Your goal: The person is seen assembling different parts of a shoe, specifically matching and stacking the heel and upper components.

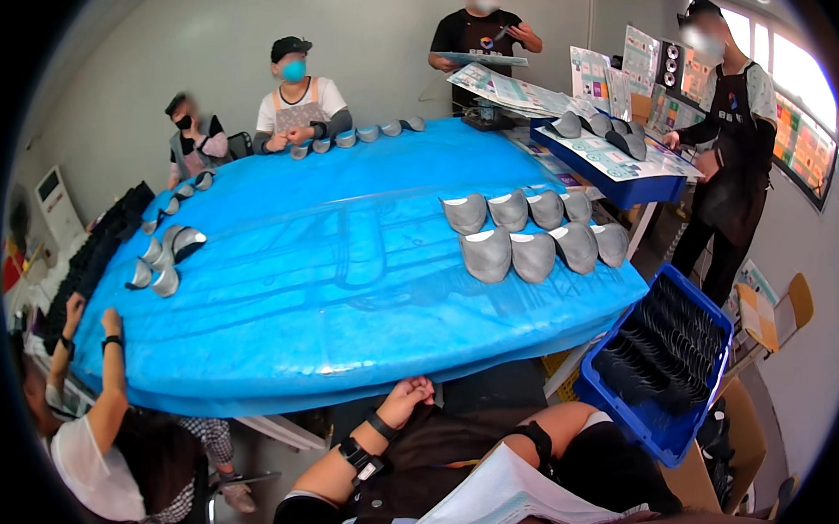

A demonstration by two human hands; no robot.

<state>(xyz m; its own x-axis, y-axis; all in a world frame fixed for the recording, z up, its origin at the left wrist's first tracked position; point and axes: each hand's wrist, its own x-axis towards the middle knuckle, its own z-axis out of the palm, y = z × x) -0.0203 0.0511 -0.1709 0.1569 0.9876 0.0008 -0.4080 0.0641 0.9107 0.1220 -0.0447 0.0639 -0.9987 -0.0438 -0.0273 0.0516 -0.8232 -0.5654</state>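
Observation:
My left hand (pixel 409 401) is just off the near edge of the table with its fingers curled closed. Anything in those fingers is hidden. A black band and a watch-like device circle that wrist. My right forearm bends inward across my lap, and only a bit of my right hand (pixel 516 445) shows past its dark wristband. Pale folded material at the lower edge covers its fingers. In front of me is a table under a shiny blue sheet (pixel 282 304). Two rows of grey cup-shaped pieces (pixel 486 256) stand on its right side, several with white inner faces.
A blue crate (pixel 655 436) of black curved pieces stands right of the table. Behind it, a blue tray (pixel 599 177) holds more grey pieces on printed sheets. A co-worker (pixel 120 429) sits close at left; others sit or stand along the far side. A chair (pixel 795 304) is at right.

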